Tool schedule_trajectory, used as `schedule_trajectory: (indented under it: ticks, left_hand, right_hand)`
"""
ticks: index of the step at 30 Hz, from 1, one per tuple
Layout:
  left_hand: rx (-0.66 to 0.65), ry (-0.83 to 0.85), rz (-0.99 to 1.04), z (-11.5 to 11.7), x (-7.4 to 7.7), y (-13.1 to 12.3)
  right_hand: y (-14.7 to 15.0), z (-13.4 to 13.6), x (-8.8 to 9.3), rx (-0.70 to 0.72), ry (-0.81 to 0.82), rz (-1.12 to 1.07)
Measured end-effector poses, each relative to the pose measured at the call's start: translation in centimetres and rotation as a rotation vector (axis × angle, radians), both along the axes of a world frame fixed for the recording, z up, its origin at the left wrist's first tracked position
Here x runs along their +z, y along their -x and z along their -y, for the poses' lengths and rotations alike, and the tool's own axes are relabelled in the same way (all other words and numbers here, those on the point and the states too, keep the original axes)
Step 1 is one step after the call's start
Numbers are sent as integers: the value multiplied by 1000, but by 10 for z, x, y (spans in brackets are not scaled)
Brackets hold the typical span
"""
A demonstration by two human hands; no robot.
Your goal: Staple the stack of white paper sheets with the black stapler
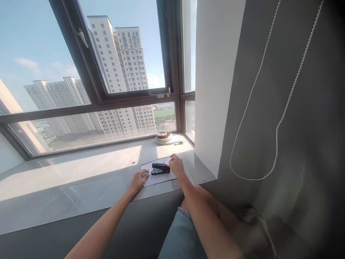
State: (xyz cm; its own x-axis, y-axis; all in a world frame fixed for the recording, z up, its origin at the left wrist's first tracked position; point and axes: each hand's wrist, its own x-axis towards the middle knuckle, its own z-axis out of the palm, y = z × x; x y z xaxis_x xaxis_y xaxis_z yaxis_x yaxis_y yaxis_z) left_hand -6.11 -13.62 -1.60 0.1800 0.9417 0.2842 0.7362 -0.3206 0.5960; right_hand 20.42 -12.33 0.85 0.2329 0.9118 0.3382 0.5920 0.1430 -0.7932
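A black stapler (161, 168) lies on printed sheets of paper (151, 182) on the window sill, its jaw end pointing left. A small orange-red part shows at its right end. My right hand (176, 165) is at that end with curled fingers closed on the stapler; the exact contact is partly hidden. At the left edge of the paper rests my left hand (139, 180), fingers stretched out toward the stapler and holding nothing. Two small dark strips, perhaps staples (133, 162), lie on the sill to the left of the paper.
A stack of round plates or lids (163, 137) stands in the sill's far right corner, beside a small chain-like item (178, 142). A beaded blind cord (244, 117) hangs in a loop at the right. The sill's front edge (107, 208) runs below my forearms.
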Motion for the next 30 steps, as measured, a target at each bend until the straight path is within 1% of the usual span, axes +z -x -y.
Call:
schedule_trajectory:
  ticks: [2, 6, 8, 9, 11, 13, 17, 19, 21, 23, 25, 30]
  left_hand:
    - [-4, -4, 7, -2, -1, 1]
    - [-10, -9, 17, -5, -3, 2]
    - [-7, -7, 10, -5, -2, 1]
    - [-5, -6, 2, -6, -2, 1]
    - [6, -11, -22, -7, -1, 0]
    - [28, -30, -47, -9, 0, -2]
    - [51, -69, -74, -12, 0, -6]
    - [46, -81, -80, -13, -1, -6]
    - [43, -88, -83, -14, -2, -7]
    - [49, -90, -82, -16, -3, -7]
    - [62, -103, -80, -18, -5, -6]
    - [69, -119, -73, -24, -12, -4]
  right_hand:
    - [-2, -3, 19, 22, 29, 45]
    - [-5, -10, 56, 115, 91, 145]
    - [-3, -13, 66, 151, 75, 174]
    - [-1, -13, 67, 162, 58, 169]
    - [6, -12, 64, 177, 23, 123]
    - [15, -8, 55, 182, -22, 69]
    - [34, 0, 37, 163, -230, 84]
    - [42, 1, 34, 169, -321, 105]
    - [47, -1, 35, 198, -359, 117]
    - [49, -5, 33, 216, -359, 112]
    - [48, -11, 28, 217, -315, 76]
    - [37, -24, 4, 244, -177, -52]
